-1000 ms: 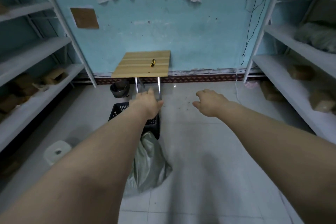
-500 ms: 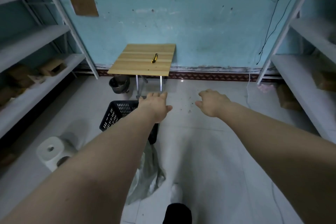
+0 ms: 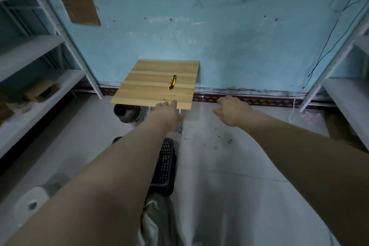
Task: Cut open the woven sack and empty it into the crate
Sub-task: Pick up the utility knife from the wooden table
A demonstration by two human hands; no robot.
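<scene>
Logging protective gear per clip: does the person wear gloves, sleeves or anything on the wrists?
No. The left hand and right hand are bare, ungloved. The left forearm and right forearm are uncovered as far as the view shows; no sleeve edge appears. No watch, band or ring is visible.

Grey woven sack point(image 3: 154, 223) slumped at near end of black perforated crate point(image 3: 166, 166); yellow-black cutter point(image 3: 172, 82) flat on wooden table point(image 3: 147, 88).
</scene>
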